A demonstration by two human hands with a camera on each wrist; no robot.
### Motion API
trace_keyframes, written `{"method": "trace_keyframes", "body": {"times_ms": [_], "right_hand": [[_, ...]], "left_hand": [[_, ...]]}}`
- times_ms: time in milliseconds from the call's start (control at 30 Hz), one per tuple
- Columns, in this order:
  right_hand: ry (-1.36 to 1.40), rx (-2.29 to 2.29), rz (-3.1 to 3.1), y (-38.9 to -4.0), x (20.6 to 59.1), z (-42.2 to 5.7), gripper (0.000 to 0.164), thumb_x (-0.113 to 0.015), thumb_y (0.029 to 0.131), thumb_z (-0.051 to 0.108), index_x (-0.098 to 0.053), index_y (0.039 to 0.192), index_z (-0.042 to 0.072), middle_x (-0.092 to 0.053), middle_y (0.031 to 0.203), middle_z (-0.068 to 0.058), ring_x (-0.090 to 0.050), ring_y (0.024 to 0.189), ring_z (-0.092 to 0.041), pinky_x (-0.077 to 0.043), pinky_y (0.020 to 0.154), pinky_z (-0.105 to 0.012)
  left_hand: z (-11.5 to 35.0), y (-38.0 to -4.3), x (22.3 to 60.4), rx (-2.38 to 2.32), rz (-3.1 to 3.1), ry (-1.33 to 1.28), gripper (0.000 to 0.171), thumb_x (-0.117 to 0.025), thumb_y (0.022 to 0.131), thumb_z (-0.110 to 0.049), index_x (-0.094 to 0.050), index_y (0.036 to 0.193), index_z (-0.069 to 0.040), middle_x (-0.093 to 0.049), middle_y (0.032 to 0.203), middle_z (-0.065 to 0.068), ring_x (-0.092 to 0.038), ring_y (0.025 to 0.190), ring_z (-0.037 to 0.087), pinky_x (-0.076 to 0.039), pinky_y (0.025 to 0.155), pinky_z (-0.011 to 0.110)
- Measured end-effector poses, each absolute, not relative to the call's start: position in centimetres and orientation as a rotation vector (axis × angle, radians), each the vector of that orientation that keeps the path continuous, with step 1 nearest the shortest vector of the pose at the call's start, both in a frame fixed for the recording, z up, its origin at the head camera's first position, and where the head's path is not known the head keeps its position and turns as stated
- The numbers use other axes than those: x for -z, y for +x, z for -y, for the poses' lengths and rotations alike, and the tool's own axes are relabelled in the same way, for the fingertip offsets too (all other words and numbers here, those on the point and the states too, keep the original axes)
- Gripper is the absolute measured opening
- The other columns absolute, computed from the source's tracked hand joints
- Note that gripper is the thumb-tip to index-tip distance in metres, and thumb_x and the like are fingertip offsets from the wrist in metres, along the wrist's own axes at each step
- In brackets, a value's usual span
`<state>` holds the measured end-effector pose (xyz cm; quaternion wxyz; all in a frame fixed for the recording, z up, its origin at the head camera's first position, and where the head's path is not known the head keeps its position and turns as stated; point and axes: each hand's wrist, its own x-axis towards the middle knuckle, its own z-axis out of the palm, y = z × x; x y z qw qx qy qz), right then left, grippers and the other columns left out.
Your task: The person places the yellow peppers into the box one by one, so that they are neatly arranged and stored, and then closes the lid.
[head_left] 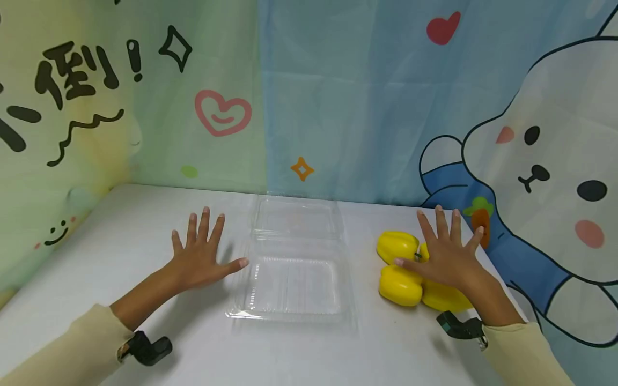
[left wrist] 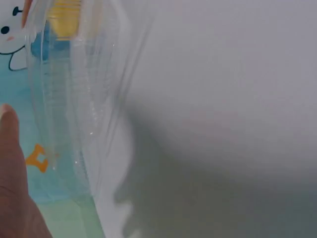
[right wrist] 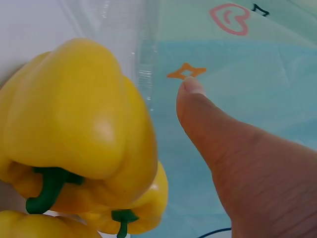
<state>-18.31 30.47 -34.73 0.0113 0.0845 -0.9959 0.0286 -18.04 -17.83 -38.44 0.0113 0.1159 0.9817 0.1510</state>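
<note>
A clear plastic clamshell box (head_left: 294, 287) lies on the white table with its lid (head_left: 296, 217) folded back toward the wall. To its left hovers my left hand (head_left: 195, 262), fingers spread and holding nothing. My right hand (head_left: 449, 260), also spread and holding nothing, is over several yellow bell peppers (head_left: 399, 286) right of the box and partly hides them. In the right wrist view a yellow pepper (right wrist: 74, 109) with a green stem fills the left side, my thumb (right wrist: 213, 129) apart from it. The left wrist view shows the box (left wrist: 74, 99) beyond my thumb (left wrist: 12, 163).
The white table (head_left: 193, 343) meets a printed cloth backdrop (head_left: 338, 107) at its far edge. A large cartoon animal (head_left: 555, 161) is printed on the right side. A small black device (head_left: 149, 348) is strapped to each wrist.
</note>
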Motion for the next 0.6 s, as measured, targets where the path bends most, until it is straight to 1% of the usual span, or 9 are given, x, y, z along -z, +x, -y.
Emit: {"method": "trace_keyframes", "body": {"times_ms": [100, 200, 267, 333, 400, 500, 600], "right_hand": [[0.304, -0.113, 3.034, -18.1, 35.0, -30.6, 0.112, -0.060, 0.080, 0.071, -0.007, 0.156, 0.009, 0.010, 0.156, -0.031, 0.020, 0.138, -0.051, 0.025, 0.092, -0.072], [0.335, -0.153, 2.992, -18.0, 35.2, -30.7, 0.107, -0.061, 0.081, 0.068, -0.012, 0.156, 0.010, 0.005, 0.157, -0.030, 0.014, 0.140, -0.050, 0.023, 0.095, -0.071], [0.359, -0.204, 2.958, -17.9, 35.4, -30.7, 0.104, -0.064, 0.081, 0.065, -0.017, 0.156, 0.011, -0.001, 0.156, -0.030, 0.007, 0.140, -0.052, 0.018, 0.099, -0.072], [0.384, -0.288, 2.918, -17.7, 35.5, -30.6, 0.099, -0.069, 0.082, 0.057, -0.022, 0.155, 0.011, -0.007, 0.155, -0.030, -0.001, 0.139, -0.053, 0.011, 0.102, -0.073], [0.405, -0.377, 2.876, -17.5, 35.6, -30.5, 0.094, -0.074, 0.082, 0.050, -0.027, 0.153, 0.011, -0.012, 0.154, -0.029, -0.008, 0.137, -0.053, -0.003, 0.103, -0.076], [0.412, -0.502, 2.836, -17.1, 35.7, -30.3, 0.086, -0.076, 0.083, 0.041, -0.034, 0.151, 0.011, -0.018, 0.153, -0.027, -0.014, 0.135, -0.051, -0.024, 0.095, -0.077], [0.403, -0.593, 2.807, -16.6, 35.9, -30.1, 0.076, -0.076, 0.085, 0.036, -0.041, 0.147, 0.011, -0.027, 0.149, -0.025, -0.022, 0.131, -0.049, -0.036, 0.086, -0.076]], "left_hand": [[17.9, -17.6, 39.1, -0.603, -3.079, 0.435, 0.113, -0.053, 0.082, -0.074, -0.002, 0.156, -0.005, 0.017, 0.159, 0.020, 0.019, 0.143, 0.039, 0.008, 0.102, 0.074], [18.0, -17.1, 39.5, -0.710, -3.078, 0.495, 0.111, -0.057, 0.083, -0.070, -0.003, 0.156, -0.006, 0.017, 0.159, 0.017, 0.017, 0.144, 0.036, 0.007, 0.104, 0.072], [17.9, -16.7, 39.7, -0.761, -3.081, 0.530, 0.111, -0.060, 0.082, -0.068, -0.005, 0.156, -0.006, 0.016, 0.160, 0.016, 0.016, 0.145, 0.035, 0.005, 0.106, 0.070], [17.9, -16.4, 39.8, -0.806, -3.078, 0.567, 0.110, -0.063, 0.082, -0.066, -0.009, 0.156, -0.005, 0.015, 0.160, 0.015, 0.014, 0.145, 0.035, 0.002, 0.108, 0.067], [17.8, -16.0, 39.8, -0.852, -3.067, 0.595, 0.109, -0.065, 0.081, -0.063, -0.011, 0.156, -0.005, 0.015, 0.160, 0.013, 0.012, 0.145, 0.036, -0.003, 0.110, 0.066], [17.6, -15.3, 39.7, -0.936, -3.019, 0.614, 0.108, -0.068, 0.082, -0.059, -0.011, 0.156, -0.005, 0.016, 0.160, 0.009, 0.010, 0.145, 0.036, -0.011, 0.108, 0.067], [17.2, -14.6, 39.6, -1.024, -2.942, 0.611, 0.109, -0.069, 0.082, -0.058, -0.007, 0.157, -0.009, 0.019, 0.160, 0.001, 0.008, 0.146, 0.035, -0.019, 0.104, 0.070]]}}
